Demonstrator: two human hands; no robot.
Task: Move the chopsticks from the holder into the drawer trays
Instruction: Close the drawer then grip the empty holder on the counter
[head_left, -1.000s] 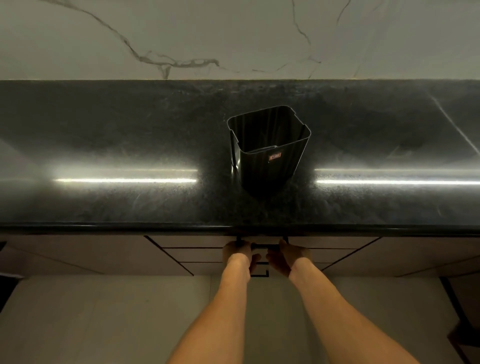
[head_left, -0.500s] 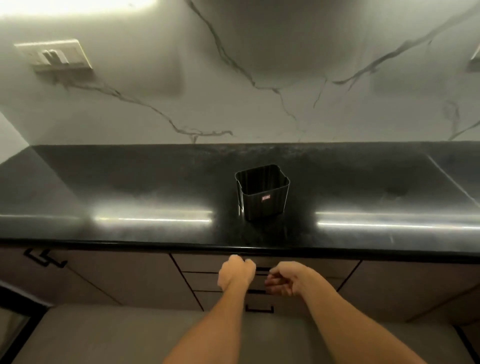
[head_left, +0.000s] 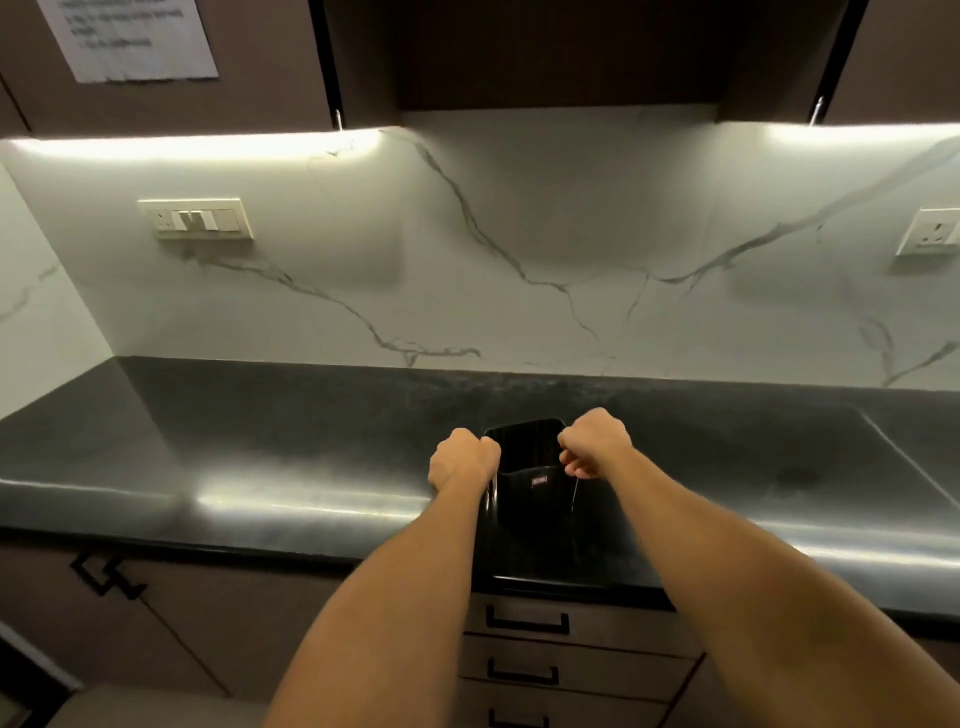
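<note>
A black plastic holder (head_left: 530, 462) with a small red label stands upright on the dark stone counter, near its front edge. Its inside is dark and I see no chopsticks in it. My left hand (head_left: 461, 462) is curled at the holder's left rim, thumb on the edge. My right hand (head_left: 596, 441) is curled at the right rim, fingers pinched on the wall. Below the counter, the top drawer (head_left: 587, 631) is closed, its black handle between my forearms. A second closed drawer (head_left: 597, 675) sits under it.
The black counter (head_left: 260, 441) runs left and right, backed by a white marble wall (head_left: 519, 234). A switch plate (head_left: 196, 218) is on the left wall, a socket (head_left: 930, 231) on the right. Dark upper cabinets (head_left: 571, 52) hang overhead. A cabinet door handle (head_left: 106, 574) is lower left.
Both hands have left the drawer handles below the counter edge and risen to the holder's rim. My view has tilted up, showing the wall and upper cabinets.
</note>
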